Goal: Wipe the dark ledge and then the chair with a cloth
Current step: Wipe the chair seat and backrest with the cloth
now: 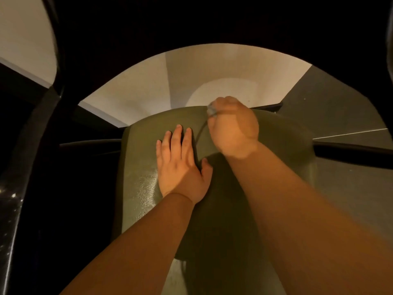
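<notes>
The left hand [180,165] lies flat, fingers spread, on the olive chair [140,188]. To its right, the right hand [232,126] fists a grey cloth [211,111] at the far edge: the chair step, I judge; next, sweeping nearer.

The olive-green, leather-like chair seat [144,167] shows a fine pebbled grain where light glares pale on it at about 8 o'clock; elsewhere the green dulls toward a dark shadow under the arms. The small crumpled grey cloth [211,110], toward 12 o'clock, is a muted blue-grey, with a thin dark grey strand trailing from it. The smooth floor [148,88] beyond is plain beige-cream, with one lighter rounded patch at 1 o'clock. A flat grey panel [329,107] at 2 o'clock carries a thin pale line. The glossy black curved frame [12,188] at 9 o'clock bears small white glints.
</notes>
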Motion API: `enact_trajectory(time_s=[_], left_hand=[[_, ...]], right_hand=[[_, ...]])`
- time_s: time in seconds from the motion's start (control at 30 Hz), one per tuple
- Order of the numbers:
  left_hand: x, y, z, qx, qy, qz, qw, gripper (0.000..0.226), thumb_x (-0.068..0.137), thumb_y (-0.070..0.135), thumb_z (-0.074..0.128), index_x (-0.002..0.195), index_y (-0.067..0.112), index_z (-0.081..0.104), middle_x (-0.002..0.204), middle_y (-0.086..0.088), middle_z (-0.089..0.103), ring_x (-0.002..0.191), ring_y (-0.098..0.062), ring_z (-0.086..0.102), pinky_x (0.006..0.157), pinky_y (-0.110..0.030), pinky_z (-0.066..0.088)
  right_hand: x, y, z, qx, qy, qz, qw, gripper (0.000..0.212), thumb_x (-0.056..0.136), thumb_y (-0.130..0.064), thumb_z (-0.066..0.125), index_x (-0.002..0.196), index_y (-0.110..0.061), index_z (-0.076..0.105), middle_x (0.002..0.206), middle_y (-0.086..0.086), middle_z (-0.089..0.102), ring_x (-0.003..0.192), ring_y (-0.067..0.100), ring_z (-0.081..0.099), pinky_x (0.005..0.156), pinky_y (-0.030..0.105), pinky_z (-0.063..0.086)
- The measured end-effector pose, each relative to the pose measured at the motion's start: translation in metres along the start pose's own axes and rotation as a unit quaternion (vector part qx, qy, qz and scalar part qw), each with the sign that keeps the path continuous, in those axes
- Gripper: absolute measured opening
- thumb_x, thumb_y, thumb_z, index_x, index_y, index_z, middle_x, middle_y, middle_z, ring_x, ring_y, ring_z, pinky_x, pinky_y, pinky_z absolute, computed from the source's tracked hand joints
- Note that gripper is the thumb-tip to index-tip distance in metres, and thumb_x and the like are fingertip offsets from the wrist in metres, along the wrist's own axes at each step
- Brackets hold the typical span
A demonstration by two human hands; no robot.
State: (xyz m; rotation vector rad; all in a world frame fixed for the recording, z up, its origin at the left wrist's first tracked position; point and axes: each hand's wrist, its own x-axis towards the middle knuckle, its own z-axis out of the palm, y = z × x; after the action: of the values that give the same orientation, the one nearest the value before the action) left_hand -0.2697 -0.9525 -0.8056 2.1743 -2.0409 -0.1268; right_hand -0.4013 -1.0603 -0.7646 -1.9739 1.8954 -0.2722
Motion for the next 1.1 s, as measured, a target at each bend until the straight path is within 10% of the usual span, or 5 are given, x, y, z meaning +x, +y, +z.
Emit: enact_trajectory(time_s=[0.27, 0.53, 0.73, 1.0, 1.1], left_hand=[[0.0, 0.001, -0.002, 0.012, -0.013, -0.01, 1.0, 0.079, 0.094, 0.048, 0.044, 0.163, 0.012, 0.031, 0.168, -0.01, 0.028, 0.157, -0.035, 0.022, 0.129, -0.055, 0.013], [0.001, 0.0, -0.002, -0.003, -0.007, -0.007, 1.0, 0.082, 0.091, 0.048, 0.052, 0.162, 0.011, 0.034, 0.168, -0.011, 0.03, 0.156, -0.035, 0.023, 0.129, -0.055, 0.013], [0.001, 0.003, -0.004, 0.014, -0.018, -0.014, 1.0, 0.079, 0.094, 0.049, 0.045, 0.163, 0.012, 0.031, 0.168, -0.011, 0.028, 0.156, -0.036, 0.022, 0.129, -0.055, 0.013], [0.002, 0.001, -0.004, -0.004, -0.017, -0.01, 1.0, 0.081, 0.09, 0.046, 0.05, 0.162, 0.011, 0.033, 0.168, -0.011, 0.029, 0.156, -0.036, 0.022, 0.13, -0.055, 0.01], [0.001, 0.002, -0.006, -0.002, -0.021, -0.012, 1.0, 0.079, 0.093, 0.046, 0.049, 0.162, 0.011, 0.032, 0.168, -0.011, 0.028, 0.156, -0.036, 0.021, 0.13, -0.055, 0.011]], right_hand=[[-0.003, 0.053, -0.029, -0.057, 0.069, 0.179, 0.98, 0.027, 0.106, -0.034, 0.047, 0.113, -0.013, 0.063, 0.107, 0.01, 0.063, 0.091, 0.029, 0.063, 0.067, 0.034, 0.039], [0.003, -0.009, 0.007, -0.028, -0.046, -0.06, 0.997, 0.025, 0.102, -0.024, 0.048, 0.118, -0.014, 0.064, 0.115, 0.008, 0.063, 0.101, 0.03, 0.064, 0.079, 0.035, 0.048], [-0.027, 0.056, -0.016, 0.007, 0.084, 0.238, 0.968, 0.023, 0.104, -0.032, 0.05, 0.114, -0.017, 0.064, 0.115, 0.009, 0.065, 0.096, 0.031, 0.066, 0.068, 0.032, 0.038], [-0.056, 0.013, 0.013, -0.009, 0.039, -0.116, 0.992, 0.024, 0.083, -0.016, 0.073, 0.105, -0.007, 0.07, 0.096, 0.017, 0.066, 0.071, 0.037, 0.064, 0.058, 0.034, 0.049], [-0.047, 0.051, -0.011, -0.076, 0.032, 0.038, 0.996, 0.021, 0.101, -0.024, 0.053, 0.114, -0.012, 0.065, 0.11, 0.013, 0.062, 0.085, 0.033, 0.062, 0.065, 0.036, 0.042]])
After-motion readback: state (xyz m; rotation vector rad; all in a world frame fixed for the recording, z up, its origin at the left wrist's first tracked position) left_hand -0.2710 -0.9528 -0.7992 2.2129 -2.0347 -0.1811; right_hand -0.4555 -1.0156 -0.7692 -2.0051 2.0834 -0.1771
